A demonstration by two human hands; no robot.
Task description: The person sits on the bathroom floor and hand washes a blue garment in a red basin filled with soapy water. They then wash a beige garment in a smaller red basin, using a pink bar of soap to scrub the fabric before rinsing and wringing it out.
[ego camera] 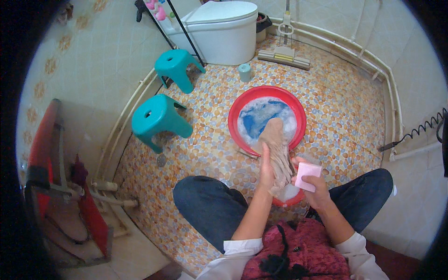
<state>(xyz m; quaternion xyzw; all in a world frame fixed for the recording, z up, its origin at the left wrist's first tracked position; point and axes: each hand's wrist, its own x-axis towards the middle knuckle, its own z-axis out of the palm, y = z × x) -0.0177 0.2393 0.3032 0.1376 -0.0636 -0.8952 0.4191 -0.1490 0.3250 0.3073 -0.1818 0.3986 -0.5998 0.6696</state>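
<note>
A wet beige cloth [276,140] hangs over the near rim of a red plastic basin [232,122], its far end lying above sudsy water with blue fabric in it. My left hand [267,171] grips the cloth's near part from the left side. In my right hand [316,190] is a pink rectangular block [309,172], perhaps a bar of soap, with the thumb on its face; the hand is just right of the cloth's near end. Below my hands, between the knees, part of a smaller red container [287,202] with whitish foam shows; my forearms and the cloth partly hide it.
Two teal plastic stools [157,113] stand on the pebble-patterned floor at the left. Beyond the basin are a small light-blue cup [244,72], a white toilet [224,38] and a sponge mop [284,57]. Pipes [392,91] run along the walls, and a coiled black cord [420,124] hangs at the right.
</note>
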